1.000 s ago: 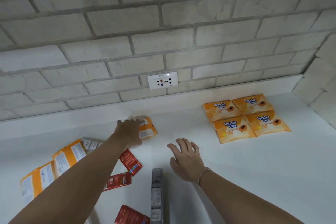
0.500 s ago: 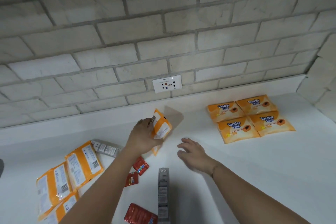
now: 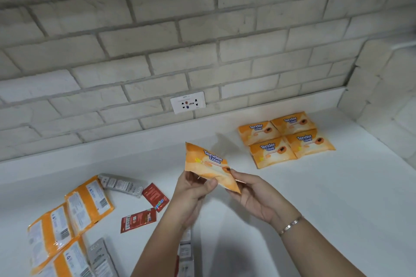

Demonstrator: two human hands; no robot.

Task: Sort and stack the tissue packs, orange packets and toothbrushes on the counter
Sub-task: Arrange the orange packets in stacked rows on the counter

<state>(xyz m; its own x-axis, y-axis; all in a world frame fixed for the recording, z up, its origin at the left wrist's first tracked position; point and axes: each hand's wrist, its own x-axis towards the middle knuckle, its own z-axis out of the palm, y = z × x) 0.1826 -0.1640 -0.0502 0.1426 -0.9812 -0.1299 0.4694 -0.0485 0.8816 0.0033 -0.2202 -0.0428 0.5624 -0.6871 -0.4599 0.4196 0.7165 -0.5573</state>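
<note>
An orange Tender Love tissue pack (image 3: 208, 164) is held above the white counter (image 3: 315, 198), label side up. My left hand (image 3: 191, 189) grips its lower left edge and my right hand (image 3: 254, 193) grips its lower right corner. Several matching tissue packs (image 3: 286, 138) lie in a neat square at the back right. More orange packs (image 3: 74, 216) lie face down at the left. Two small red packets (image 3: 155, 193) (image 3: 137, 220) sit between them and my hands. Grey toothbrush packages (image 3: 122, 184) (image 3: 100, 256) lie at the left, and another toothbrush package (image 3: 186, 252) shows under my left forearm.
A brick wall rises behind the counter, with a white power socket (image 3: 188, 102) at its base. A side wall (image 3: 387, 101) closes the counter at the right.
My left hand picked the tissue pack off the counter, lifted it and turned it label side up. My right hand rose from the counter and took hold of its other end.
</note>
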